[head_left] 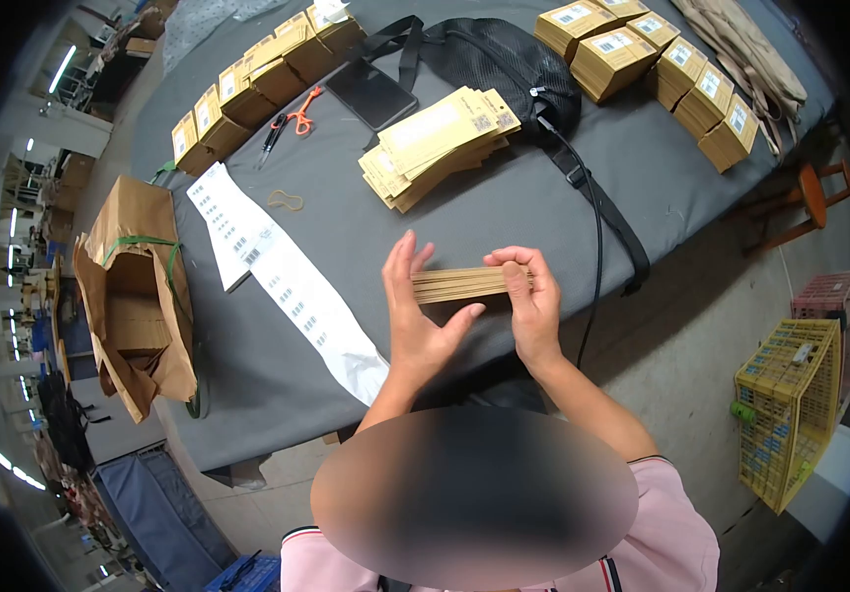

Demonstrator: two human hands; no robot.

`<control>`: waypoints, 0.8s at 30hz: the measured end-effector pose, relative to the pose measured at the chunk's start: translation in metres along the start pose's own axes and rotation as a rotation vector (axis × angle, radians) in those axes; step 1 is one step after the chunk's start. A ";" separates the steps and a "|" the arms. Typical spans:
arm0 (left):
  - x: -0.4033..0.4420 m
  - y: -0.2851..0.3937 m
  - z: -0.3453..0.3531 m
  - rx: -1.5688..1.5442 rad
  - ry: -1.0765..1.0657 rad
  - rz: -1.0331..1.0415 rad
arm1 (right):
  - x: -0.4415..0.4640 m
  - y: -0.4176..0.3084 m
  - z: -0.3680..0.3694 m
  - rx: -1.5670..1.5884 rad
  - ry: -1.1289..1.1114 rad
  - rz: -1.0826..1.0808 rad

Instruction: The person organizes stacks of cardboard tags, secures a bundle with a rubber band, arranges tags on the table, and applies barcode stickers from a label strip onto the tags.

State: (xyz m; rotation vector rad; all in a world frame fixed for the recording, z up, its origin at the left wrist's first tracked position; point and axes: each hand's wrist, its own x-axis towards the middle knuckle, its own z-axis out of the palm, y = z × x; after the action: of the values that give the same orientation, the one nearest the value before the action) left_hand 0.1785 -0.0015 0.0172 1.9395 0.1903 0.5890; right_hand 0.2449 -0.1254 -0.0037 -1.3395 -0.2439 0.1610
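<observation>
A thin stack of brown paper cards point(459, 285) is held edge-up above the grey table, in front of my body. My right hand point(531, 304) is closed on its right end, thumb on the near side and fingers over the far side. At the stack's left end, my left hand point(417, 314) has its fingers stretched up and its thumb spread away, the palm side against or very near the card ends. Just beyond lies a fanned pile of yellowish printed cards point(435, 138).
A long white label strip point(292, 286) lies left, near a rubber band point(285, 200), orange-handled scissors point(303, 113) and a phone point(371, 94). Bundled cards point(220, 123) line the back left, more bundles point(614, 59) the back right. A black bag point(504, 59) and torn paper sack point(139, 286) also stand there.
</observation>
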 end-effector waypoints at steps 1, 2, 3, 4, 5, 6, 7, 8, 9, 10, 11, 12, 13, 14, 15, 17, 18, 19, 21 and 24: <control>-0.001 -0.001 0.003 0.000 0.005 0.005 | 0.000 0.000 0.003 -0.018 0.007 0.009; -0.002 -0.002 0.006 -0.163 0.100 -0.070 | 0.000 -0.002 0.003 -0.004 0.025 0.018; -0.002 -0.004 0.009 -0.326 0.195 -0.143 | 0.001 0.000 0.005 -0.001 0.018 0.010; -0.004 -0.007 0.013 -0.395 0.254 -0.235 | 0.001 0.004 0.006 0.029 0.026 0.028; -0.007 -0.007 0.013 -0.394 0.260 -0.229 | -0.001 0.006 0.007 0.060 0.035 0.047; -0.008 -0.006 0.013 -0.376 0.206 -0.289 | -0.001 0.003 0.007 0.002 -0.009 0.016; -0.009 -0.006 0.013 -0.359 0.151 -0.351 | -0.002 0.000 0.006 0.003 -0.014 0.010; -0.008 -0.009 0.015 -0.390 0.173 -0.357 | -0.002 -0.006 0.004 -0.002 -0.059 0.003; -0.008 -0.008 0.014 -0.392 0.178 -0.352 | 0.000 -0.011 0.002 -0.007 -0.103 -0.004; -0.009 -0.007 0.011 -0.372 0.145 -0.314 | 0.004 -0.013 -0.005 -0.078 -0.169 -0.051; -0.009 -0.006 0.009 -0.352 0.111 -0.276 | 0.008 -0.013 -0.016 -0.078 -0.172 -0.057; -0.009 -0.006 0.004 -0.275 0.067 -0.223 | 0.013 -0.013 -0.027 -0.187 -0.284 0.029; -0.009 -0.010 0.002 -0.276 0.069 -0.218 | 0.016 -0.013 -0.034 -0.297 -0.391 0.117; -0.009 -0.016 -0.001 -0.227 0.006 -0.274 | 0.021 -0.013 -0.036 -0.382 -0.407 -0.004; -0.005 -0.018 -0.003 -0.177 -0.055 -0.328 | 0.027 -0.015 -0.035 -0.382 -0.403 -0.012; 0.009 -0.022 -0.011 -0.219 -0.059 -0.355 | 0.043 -0.021 -0.033 -0.330 -0.428 0.051; 0.022 -0.017 -0.016 -0.202 -0.083 -0.373 | 0.055 -0.024 -0.031 -0.282 -0.449 0.063; 0.037 -0.009 -0.023 -0.185 -0.108 -0.394 | 0.068 -0.030 -0.028 -0.282 -0.448 0.059; 0.074 0.015 -0.039 -0.186 -0.193 -0.449 | 0.097 -0.050 -0.016 -0.192 -0.468 0.125; 0.124 0.022 -0.057 0.177 -0.125 -0.228 | 0.142 -0.081 0.001 -0.181 -0.501 0.269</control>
State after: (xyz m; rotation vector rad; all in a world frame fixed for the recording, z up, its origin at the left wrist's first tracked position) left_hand 0.2559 0.0831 0.0950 2.0813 0.3898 0.3078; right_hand 0.3799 -0.1061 0.0871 -1.4943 -0.5078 0.7193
